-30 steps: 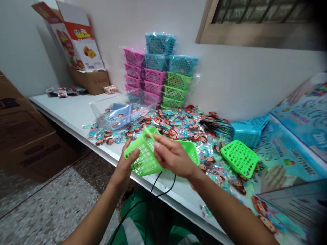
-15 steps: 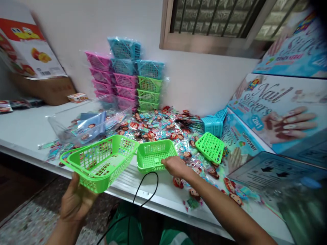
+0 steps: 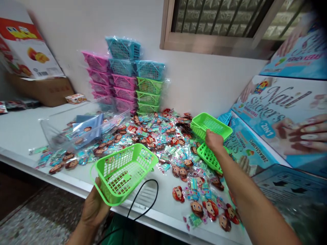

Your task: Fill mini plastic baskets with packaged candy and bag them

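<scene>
Over the table's front edge, my left hand (image 3: 95, 204) grips the near left end of a green plastic basket (image 3: 127, 172), tilted and with nothing inside. My right hand (image 3: 214, 140) is closed on the near rim of a second green basket (image 3: 208, 124), held above the table at the right. Beneath that one lies an upturned green basket (image 3: 211, 158), partly hidden by my hand and forearm. Blue baskets (image 3: 224, 118) show behind it. Many small clear packets with cartoon heads (image 3: 150, 141) are spread over the white table between my hands.
Wrapped pink, blue and green baskets (image 3: 125, 81) stand stacked against the wall. A clear plastic bin (image 3: 84, 126) with packets sits at the left. Nail sticker cartons (image 3: 288, 112) rise on the right. A black cable (image 3: 157, 194) loops over the front edge of the table (image 3: 163, 204).
My right hand has carried the second basket from the table's middle up and right, over the upturned one. My left hand has moved slightly right with its basket.
</scene>
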The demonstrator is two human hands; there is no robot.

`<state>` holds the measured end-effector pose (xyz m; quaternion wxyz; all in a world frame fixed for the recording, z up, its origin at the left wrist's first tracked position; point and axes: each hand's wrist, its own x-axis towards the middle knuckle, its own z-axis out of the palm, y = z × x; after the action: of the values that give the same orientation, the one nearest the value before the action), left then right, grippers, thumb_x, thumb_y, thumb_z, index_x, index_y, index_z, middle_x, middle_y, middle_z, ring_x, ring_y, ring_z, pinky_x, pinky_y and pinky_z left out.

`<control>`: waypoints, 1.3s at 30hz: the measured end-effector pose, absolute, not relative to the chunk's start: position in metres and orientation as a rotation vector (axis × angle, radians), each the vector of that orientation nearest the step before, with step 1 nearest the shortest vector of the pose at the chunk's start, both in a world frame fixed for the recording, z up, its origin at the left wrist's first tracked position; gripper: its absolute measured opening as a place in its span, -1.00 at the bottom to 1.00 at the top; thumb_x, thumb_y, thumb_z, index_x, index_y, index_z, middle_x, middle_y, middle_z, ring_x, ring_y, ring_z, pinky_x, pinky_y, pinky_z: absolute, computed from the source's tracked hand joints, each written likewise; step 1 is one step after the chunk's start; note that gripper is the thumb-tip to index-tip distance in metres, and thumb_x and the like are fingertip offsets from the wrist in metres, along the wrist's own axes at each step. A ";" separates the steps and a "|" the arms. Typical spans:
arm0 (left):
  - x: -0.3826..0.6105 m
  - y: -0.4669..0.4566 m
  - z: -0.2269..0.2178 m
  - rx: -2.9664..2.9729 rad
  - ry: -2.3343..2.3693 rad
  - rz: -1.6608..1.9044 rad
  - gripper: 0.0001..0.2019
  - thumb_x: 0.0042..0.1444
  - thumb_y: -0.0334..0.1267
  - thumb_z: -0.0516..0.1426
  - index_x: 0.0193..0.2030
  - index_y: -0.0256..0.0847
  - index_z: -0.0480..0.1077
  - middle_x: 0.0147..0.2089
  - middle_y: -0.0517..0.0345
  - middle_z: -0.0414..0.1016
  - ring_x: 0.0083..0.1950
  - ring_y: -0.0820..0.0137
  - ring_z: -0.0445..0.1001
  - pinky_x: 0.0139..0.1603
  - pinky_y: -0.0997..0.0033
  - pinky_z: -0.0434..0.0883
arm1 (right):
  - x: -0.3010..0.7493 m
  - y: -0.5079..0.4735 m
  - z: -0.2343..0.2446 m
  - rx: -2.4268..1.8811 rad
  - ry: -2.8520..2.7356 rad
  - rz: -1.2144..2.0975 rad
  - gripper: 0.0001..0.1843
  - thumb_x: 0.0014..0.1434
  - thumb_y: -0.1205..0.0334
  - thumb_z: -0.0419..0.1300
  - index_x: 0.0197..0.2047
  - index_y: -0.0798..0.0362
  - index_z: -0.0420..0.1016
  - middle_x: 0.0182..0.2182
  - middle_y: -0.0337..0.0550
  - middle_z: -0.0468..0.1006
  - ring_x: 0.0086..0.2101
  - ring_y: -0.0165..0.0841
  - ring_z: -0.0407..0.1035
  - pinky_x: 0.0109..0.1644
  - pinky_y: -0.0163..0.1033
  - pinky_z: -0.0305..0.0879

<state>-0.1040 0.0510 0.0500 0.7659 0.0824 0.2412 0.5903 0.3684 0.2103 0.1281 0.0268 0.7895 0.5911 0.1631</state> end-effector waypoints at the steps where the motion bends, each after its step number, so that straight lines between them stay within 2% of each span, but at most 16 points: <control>1: -0.100 0.052 0.050 0.178 0.502 1.275 -0.64 0.20 -0.04 -0.02 0.03 -0.01 0.44 -0.08 0.10 0.57 0.12 0.13 0.40 0.26 -0.03 0.17 | 0.375 0.213 0.126 2.459 1.802 0.508 -0.66 0.24 0.20 -0.03 0.02 0.20 0.24 -0.18 0.17 0.51 -0.18 -0.07 0.45 -0.21 -0.11 0.27; 4: -0.092 0.056 0.049 0.161 0.452 1.251 -0.63 0.22 -0.08 -0.06 0.04 -0.02 0.44 -0.10 0.09 0.58 0.12 0.13 0.41 0.27 -0.04 0.14 | 0.391 0.215 0.123 2.493 1.765 0.503 -0.48 0.20 -0.03 0.02 0.08 0.20 0.19 -0.16 0.17 0.50 -0.14 -0.05 0.43 -0.16 -0.06 0.25; 7: -0.086 0.058 0.049 0.125 0.446 1.228 -0.62 0.22 -0.07 -0.06 0.05 -0.05 0.44 -0.06 0.07 0.56 0.13 0.11 0.40 0.26 -0.05 0.14 | 0.406 0.214 0.123 2.529 1.765 0.508 -0.33 0.16 -0.16 0.03 0.15 0.18 0.13 -0.14 0.18 0.49 -0.12 -0.03 0.40 -0.11 -0.02 0.22; 12: -0.085 0.059 0.048 0.093 0.466 1.196 -0.63 0.21 -0.06 -0.05 -0.03 -0.04 0.49 -0.03 0.10 0.54 0.11 0.13 0.42 0.28 0.01 0.13 | 0.414 0.206 0.130 2.603 1.841 0.685 -0.24 0.14 -0.18 0.07 0.20 0.24 0.12 -0.04 0.30 0.41 -0.01 0.06 0.28 -0.02 0.08 0.13; 15: -0.089 0.058 0.045 0.173 0.380 1.127 -0.64 0.21 -0.06 -0.06 -0.07 -0.03 0.52 -0.02 0.10 0.54 0.10 0.13 0.43 0.29 0.03 0.12 | 0.381 0.189 0.135 2.668 2.116 0.731 -0.26 0.15 -0.17 0.05 0.20 0.24 0.16 0.04 0.31 0.35 0.04 0.07 0.21 0.05 0.10 0.10; 16: -0.089 0.057 0.044 0.209 0.339 1.084 -0.63 0.21 -0.06 -0.06 -0.07 -0.03 0.52 -0.02 0.09 0.54 0.09 0.13 0.43 0.28 0.02 0.12 | 0.361 0.179 0.135 2.679 2.266 0.622 -0.27 0.17 -0.17 0.03 0.20 0.23 0.17 0.05 0.29 0.35 0.04 0.03 0.22 0.05 0.08 0.12; 17: -0.090 0.056 0.044 0.243 0.299 1.035 -0.63 0.20 -0.05 -0.05 -0.06 -0.04 0.52 -0.01 0.08 0.53 0.08 0.12 0.44 0.28 0.02 0.13 | 0.338 0.168 0.133 2.659 2.444 0.341 -0.30 0.17 -0.17 0.02 0.19 0.19 0.20 0.03 0.22 0.39 0.00 -0.04 0.27 0.03 0.01 0.18; 20: -0.087 0.050 0.045 0.332 0.201 0.907 -0.63 0.20 -0.05 -0.04 -0.06 -0.07 0.52 -0.01 0.05 0.54 0.02 0.12 0.49 0.25 -0.01 0.19 | 0.265 0.128 0.119 2.250 2.704 -0.866 -0.37 0.20 -0.13 0.01 0.21 0.09 0.20 0.03 0.05 0.44 -0.12 -0.21 0.40 -0.10 -0.15 0.32; 21: -0.085 0.048 0.047 0.357 0.185 0.885 -0.63 0.20 -0.04 -0.04 -0.07 -0.07 0.52 -0.03 0.05 0.55 0.01 0.12 0.50 0.24 -0.02 0.20 | 0.244 0.116 0.113 2.061 2.697 -1.172 -0.43 0.19 -0.10 0.03 0.17 0.06 0.27 0.00 -0.01 0.47 -0.16 -0.25 0.42 -0.12 -0.18 0.33; 23: -0.083 0.043 0.050 0.403 0.196 0.866 -0.61 0.19 -0.01 -0.04 -0.09 -0.10 0.53 -0.09 0.03 0.58 0.03 0.12 0.49 0.24 -0.04 0.19 | 0.214 0.098 0.100 1.760 2.698 -1.521 -0.58 0.17 0.00 0.07 0.01 0.04 0.43 -0.11 -0.14 0.54 -0.21 -0.29 0.43 -0.15 -0.23 0.34; 26: -0.089 0.032 0.056 0.496 0.335 0.926 -0.53 0.17 0.09 -0.05 -0.04 -0.14 0.49 -0.09 -0.01 0.58 0.12 0.10 0.41 0.26 -0.06 0.12 | 0.197 0.087 0.085 1.902 2.575 -1.712 -0.78 0.05 0.16 0.14 -0.28 0.09 0.52 -0.37 -0.24 0.58 -0.39 -0.34 0.44 -0.30 -0.29 0.34; 28: -0.102 0.020 0.058 0.620 0.488 0.991 -0.49 0.17 0.13 -0.07 0.06 -0.13 0.42 -0.02 -0.03 0.54 0.15 0.11 0.37 0.26 -0.05 0.10 | 0.197 0.087 0.077 2.125 2.443 -1.772 -0.81 -0.02 0.18 0.15 -0.36 0.11 0.49 -0.49 -0.25 0.55 -0.51 -0.38 0.39 -0.42 -0.32 0.31; 31: -0.131 -0.010 0.054 0.933 0.783 0.898 -0.54 0.18 0.03 -0.01 0.12 -0.17 0.37 0.01 -0.06 0.52 0.15 0.10 0.36 0.23 -0.01 0.13 | 0.200 0.088 0.066 2.274 2.366 -1.840 -0.75 -0.01 0.11 0.12 -0.35 0.12 0.44 -0.51 -0.22 0.52 -0.54 -0.40 0.35 -0.47 -0.33 0.26; 35: -0.177 -0.071 0.026 1.265 1.232 0.667 -0.62 0.12 -0.10 0.10 0.07 -0.13 0.42 0.03 -0.03 0.50 0.08 0.09 0.41 0.16 0.05 0.23 | 0.199 0.080 0.053 2.426 2.317 -1.869 -0.67 0.00 0.00 0.12 -0.33 0.12 0.39 -0.49 -0.18 0.51 -0.52 -0.40 0.34 -0.46 -0.34 0.24; 39: -0.204 -0.115 0.007 1.408 1.604 0.792 -0.60 0.02 -0.15 0.18 0.04 -0.10 0.44 0.10 -0.03 0.45 0.17 0.06 0.31 0.25 0.05 0.09 | 0.195 0.069 0.045 2.424 2.264 -1.921 -0.64 -0.02 -0.01 0.16 -0.28 0.12 0.41 -0.45 -0.17 0.53 -0.52 -0.40 0.36 -0.46 -0.33 0.27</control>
<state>-0.2043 -0.1153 0.0066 0.4192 0.5616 0.6397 0.3158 0.1946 0.0693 0.0448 -0.3388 0.5950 0.5557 -0.4716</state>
